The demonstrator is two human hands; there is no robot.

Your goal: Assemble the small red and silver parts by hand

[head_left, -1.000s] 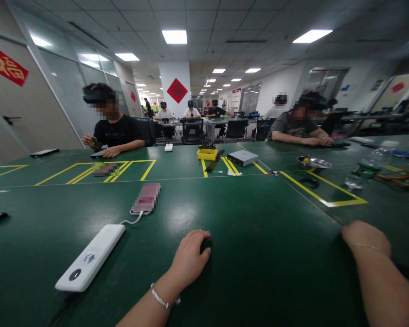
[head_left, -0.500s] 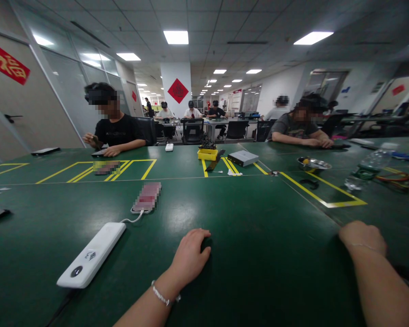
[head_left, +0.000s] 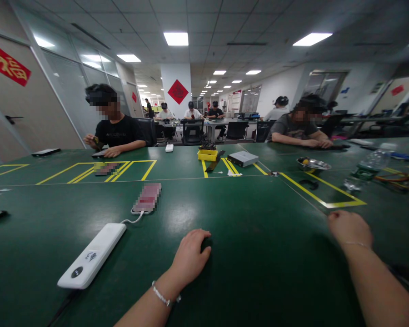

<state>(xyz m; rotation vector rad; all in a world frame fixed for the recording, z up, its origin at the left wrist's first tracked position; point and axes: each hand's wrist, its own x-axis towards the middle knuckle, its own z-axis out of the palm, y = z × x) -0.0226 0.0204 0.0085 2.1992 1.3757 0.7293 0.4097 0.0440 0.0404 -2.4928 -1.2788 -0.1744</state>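
My left hand (head_left: 192, 254) lies on the green table (head_left: 252, 254), palm down. Its thumb stands apart from the fingers and nothing shows in it. To its left are a white power bank (head_left: 95, 256) and a phone (head_left: 147, 198), joined by a short white cable (head_left: 133, 220). My right hand (head_left: 350, 229) is raised a little at the right, back of the hand toward me. Its fingers are hidden, so I cannot see whether it holds anything. Beyond it runs a yellow tape outline (head_left: 344, 204) with a dark curved piece (head_left: 308, 184) inside.
Farther back stand a yellow box (head_left: 207, 156) with dark items, a grey flat box (head_left: 242, 158), a metal bowl (head_left: 318, 166) and a plastic bottle (head_left: 364, 170). Coloured wires (head_left: 395, 179) lie at the right. Two people sit across the table; others work behind them.
My right hand has moved left and slightly away from me. The left hand, power bank and phone stay where they were.
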